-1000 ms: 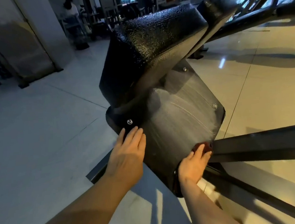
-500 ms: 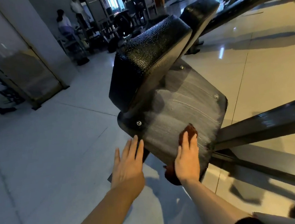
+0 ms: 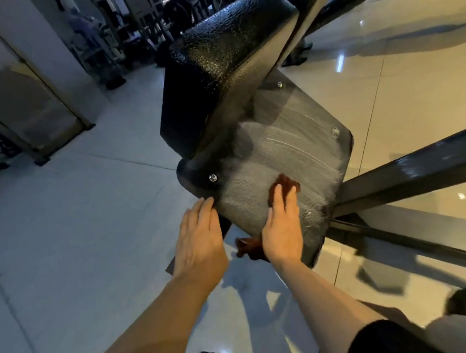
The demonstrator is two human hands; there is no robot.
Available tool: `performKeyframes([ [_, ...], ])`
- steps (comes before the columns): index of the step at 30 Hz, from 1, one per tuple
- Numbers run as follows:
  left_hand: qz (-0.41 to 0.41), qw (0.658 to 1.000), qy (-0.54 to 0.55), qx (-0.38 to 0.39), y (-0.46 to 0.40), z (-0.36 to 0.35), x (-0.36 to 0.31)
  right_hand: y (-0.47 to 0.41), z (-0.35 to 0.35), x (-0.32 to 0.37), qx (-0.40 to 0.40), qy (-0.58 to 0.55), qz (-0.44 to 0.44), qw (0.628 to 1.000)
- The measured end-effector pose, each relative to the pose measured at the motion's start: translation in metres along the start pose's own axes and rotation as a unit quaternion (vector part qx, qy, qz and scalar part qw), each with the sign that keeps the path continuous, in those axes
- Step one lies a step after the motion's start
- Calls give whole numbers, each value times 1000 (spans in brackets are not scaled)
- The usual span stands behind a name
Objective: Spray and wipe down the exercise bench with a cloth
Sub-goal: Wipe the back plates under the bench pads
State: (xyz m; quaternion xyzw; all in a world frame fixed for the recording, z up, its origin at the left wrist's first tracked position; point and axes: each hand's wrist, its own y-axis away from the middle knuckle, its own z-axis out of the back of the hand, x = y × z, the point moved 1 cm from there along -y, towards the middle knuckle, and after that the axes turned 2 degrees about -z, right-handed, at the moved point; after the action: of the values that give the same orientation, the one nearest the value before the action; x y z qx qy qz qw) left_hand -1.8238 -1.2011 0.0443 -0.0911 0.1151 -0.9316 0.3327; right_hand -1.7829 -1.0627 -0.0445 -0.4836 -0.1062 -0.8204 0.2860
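Glossy pale floor tiles (image 3: 62, 233) fill a dim gym hall, with dark machines and blurred figures far off at the top of the view. Seen from above, a black exercise bench (image 3: 280, 149) rises from the centre: a thick pebbled pad (image 3: 224, 53) tilts up and away, and below it a flat black panel with small bolts slopes toward the viewer, streaked with pale wet smears.

On that panel's lower part, the right hand (image 3: 282, 222) lies flat with straight fingers, pressing a dark reddish-brown cloth (image 3: 285, 190) against the surface; one corner of cloth shows past the fingertips, another hangs below the wrist. Just beside it, the left hand (image 3: 199, 239) is spread with fingers straight, its tips touching the panel's lower-left edge, apparently steadying it.

Judging by the smears, wiping is under way and spraying is probably done here. The next stroke calls for even pressure across the still-streaked upper right of the panel. No spray bottle is in view. Most of the cloth is hidden under the palm, the bench's frame bars (image 3: 411, 172) are cut off at the right, and the background is too dark to read.
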Motion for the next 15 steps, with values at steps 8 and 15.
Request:
performKeyframes([
  [8, -38, 998, -28, -35, -22, -4, -9, -21, -19, 28, -40, -64, -79, 994],
  [15, -73, 997, -5, -29, -44, -10, -14, -42, -4, 7, 3, 1, 96, 995],
])
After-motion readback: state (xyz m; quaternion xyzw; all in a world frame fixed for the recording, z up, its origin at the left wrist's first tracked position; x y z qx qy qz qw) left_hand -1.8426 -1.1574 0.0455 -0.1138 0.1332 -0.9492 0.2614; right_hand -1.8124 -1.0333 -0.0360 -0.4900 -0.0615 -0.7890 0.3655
